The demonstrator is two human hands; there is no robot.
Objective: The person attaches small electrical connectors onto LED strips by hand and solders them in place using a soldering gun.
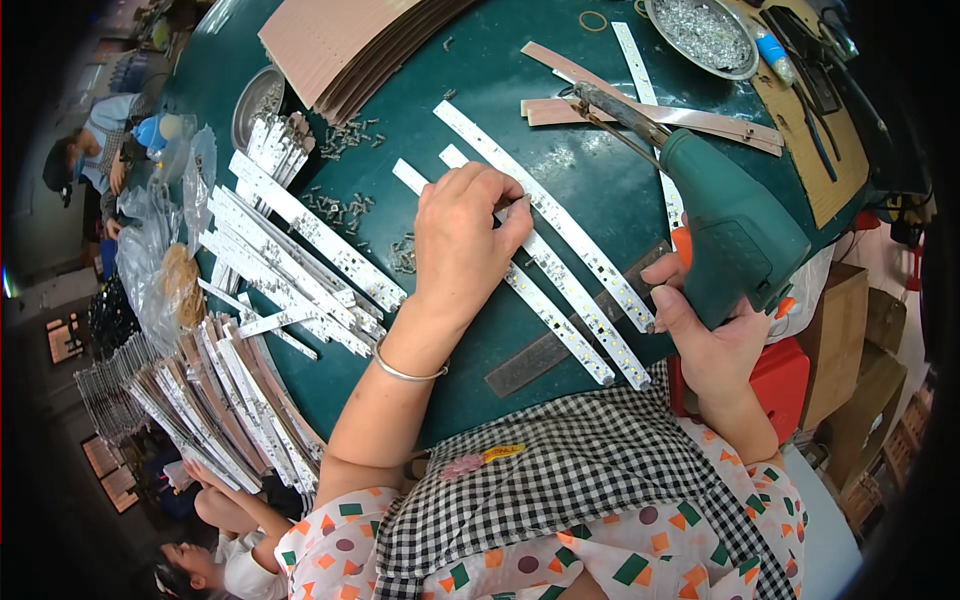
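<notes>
Three white LED strips lie side by side in front of me: a right one [545, 205], a middle one [590, 315] and a left one [565, 330]. Over their upper part, my left hand [455, 240] is closed in a pinch of thumb and forefinger; what sits between the tips is too small to make out. My right hand [720, 350] grips a green soldering gun [735, 220] with an orange trigger. Its metal barrel points up and left, away from the strips under my left hand. A dark flat bar [530, 365] lies crosswise beneath the strips.
Piled LED strips [290, 250] and small loose metal parts [345, 210] lie to the left. Brown boards [350, 50] are stacked at the far side. A bowl of small clear parts [705, 40] stands far right, near pliers [815, 130]. Two other people sit at left.
</notes>
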